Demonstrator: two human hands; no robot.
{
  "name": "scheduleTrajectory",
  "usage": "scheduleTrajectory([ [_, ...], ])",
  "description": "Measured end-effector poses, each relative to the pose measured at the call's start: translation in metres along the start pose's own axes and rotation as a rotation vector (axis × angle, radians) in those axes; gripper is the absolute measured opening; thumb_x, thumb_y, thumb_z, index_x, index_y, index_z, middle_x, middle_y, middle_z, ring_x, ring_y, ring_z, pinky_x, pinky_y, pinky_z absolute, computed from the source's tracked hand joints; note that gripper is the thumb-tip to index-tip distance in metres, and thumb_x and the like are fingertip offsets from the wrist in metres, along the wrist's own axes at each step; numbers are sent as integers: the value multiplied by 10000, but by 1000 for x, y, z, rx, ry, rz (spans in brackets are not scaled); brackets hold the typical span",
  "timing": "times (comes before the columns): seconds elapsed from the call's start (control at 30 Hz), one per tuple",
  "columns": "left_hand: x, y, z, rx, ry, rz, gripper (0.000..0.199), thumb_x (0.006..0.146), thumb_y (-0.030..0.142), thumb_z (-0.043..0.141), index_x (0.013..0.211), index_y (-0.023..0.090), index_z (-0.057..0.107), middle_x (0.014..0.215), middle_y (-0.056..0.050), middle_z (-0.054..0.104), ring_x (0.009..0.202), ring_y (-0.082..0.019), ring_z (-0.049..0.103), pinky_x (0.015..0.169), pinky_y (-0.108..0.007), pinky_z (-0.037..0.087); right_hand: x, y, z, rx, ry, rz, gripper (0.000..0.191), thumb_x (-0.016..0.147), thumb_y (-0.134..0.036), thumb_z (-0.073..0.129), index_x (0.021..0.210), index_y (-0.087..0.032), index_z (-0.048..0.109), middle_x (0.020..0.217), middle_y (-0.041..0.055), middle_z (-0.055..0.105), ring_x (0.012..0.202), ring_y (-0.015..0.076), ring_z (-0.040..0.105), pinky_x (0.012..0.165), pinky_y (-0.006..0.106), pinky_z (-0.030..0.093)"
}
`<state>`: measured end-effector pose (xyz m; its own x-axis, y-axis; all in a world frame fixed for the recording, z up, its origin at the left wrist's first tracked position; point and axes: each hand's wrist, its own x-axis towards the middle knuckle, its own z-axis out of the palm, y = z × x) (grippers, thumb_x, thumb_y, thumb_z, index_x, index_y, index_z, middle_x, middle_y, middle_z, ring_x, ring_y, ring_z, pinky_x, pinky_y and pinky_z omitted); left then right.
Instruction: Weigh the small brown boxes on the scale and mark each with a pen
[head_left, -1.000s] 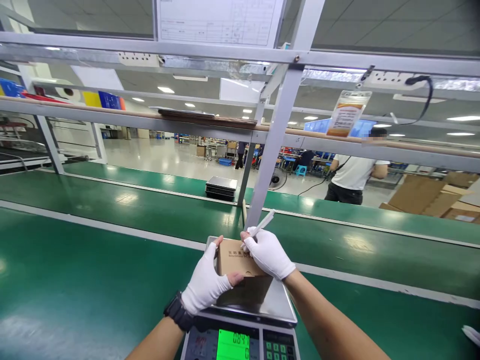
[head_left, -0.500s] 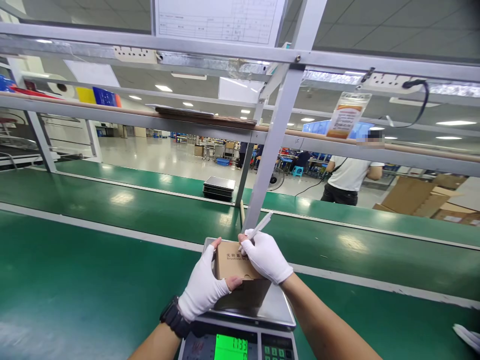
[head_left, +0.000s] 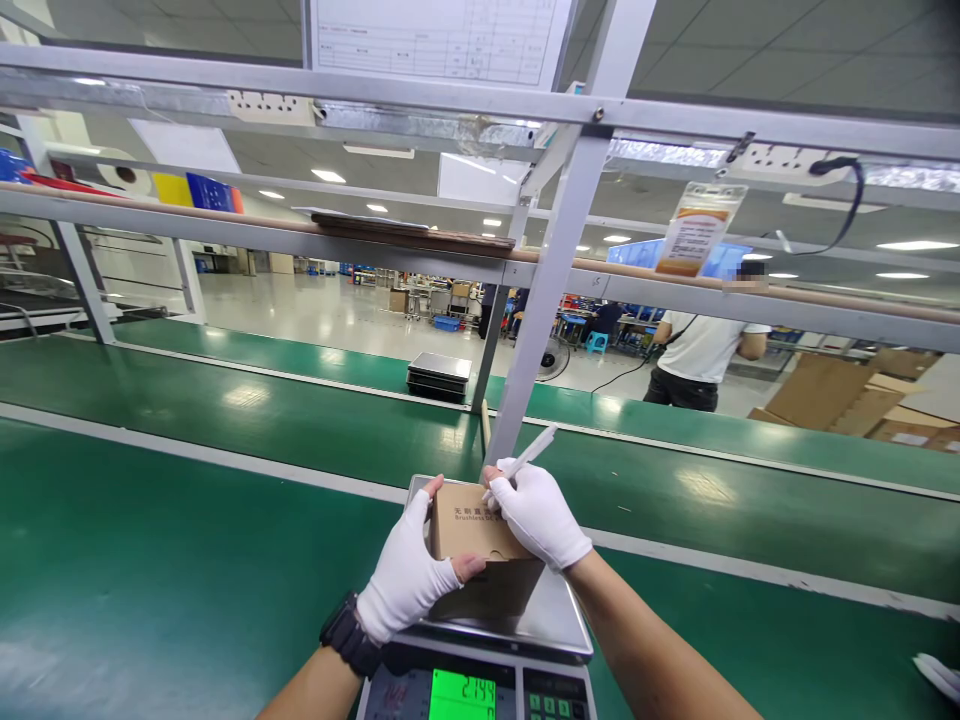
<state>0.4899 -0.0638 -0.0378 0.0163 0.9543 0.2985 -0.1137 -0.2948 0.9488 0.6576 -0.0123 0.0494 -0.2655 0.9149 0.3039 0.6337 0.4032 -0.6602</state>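
Head view: a brown box (head_left: 466, 541) sits on a scale (head_left: 555, 612) with a lit green display. The gloved left hand (head_left: 409, 575) clasps the box's left side; the gloved right hand (head_left: 538, 512) pinches a white pen (head_left: 535, 449) at its top.

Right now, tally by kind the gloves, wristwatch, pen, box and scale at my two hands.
White fabric gloves: 2
Black wristwatch: 1
White pen: 1
Brown cardboard box: 1
Digital weighing scale: 1
Total: 6
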Motion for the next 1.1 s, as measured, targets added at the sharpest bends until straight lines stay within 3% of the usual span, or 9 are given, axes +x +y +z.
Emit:
scheduleTrajectory([
  [0.2,0,6,1,7,-2,-22,1058,580,537,865,1398,181,297,1351,-143,421,1215,-300,465,1025,-391,468,-1,-5,0,-123,9,0,323,913,-341,440,679,-182,595,773,67,679,727,193,615,716,267,418],
  [0.63,-1,3,2,28,8,-9,1043,583,547,856,1393,180,311,1350,-144,418,1216,-297,464,1022,-380,466,-2,-1,3,-117,43,7,310,896,-360,440,680,-188,580,742,51,663,696,191,591,667,267,390],
  [0.83,-1,-1,2,-20,9,8,1094,597,572,844,1423,150,263,1355,-179,410,1221,-314,465,1028,-404,463,-3,12,2,113,238,10,377,893,-457,458,634,-194,531,616,16,599,622,179,558,641,266,389],
  [0.9,-12,-3,5,87,84,81,980,669,588,788,1406,155,309,1341,-173,429,1220,-318,465,1031,-429,456,-7,14,0,215,311,2,417,900,-514,454,649,-192,540,613,9,595,631,176,561,655,263,399],
  [1.0,-37,-7,18,519,360,319,672,790,551,677,1314,202,444,1300,-149,466,1202,-329,464,1004,-489,450,-20,5,4,326,353,38,442,898,-562,455,685,-189,559,573,-4,567,586,168,543,621,260,405],
  [1.1,-43,-7,29,935,524,512,743,660,592,738,1246,197,511,1340,-177,407,1220,-410,401,931,-555,452,-36,-16,18,476,254,88,437,889,-586,470,760,-185,588,574,-10,562,532,152,519,529,243,396],
])
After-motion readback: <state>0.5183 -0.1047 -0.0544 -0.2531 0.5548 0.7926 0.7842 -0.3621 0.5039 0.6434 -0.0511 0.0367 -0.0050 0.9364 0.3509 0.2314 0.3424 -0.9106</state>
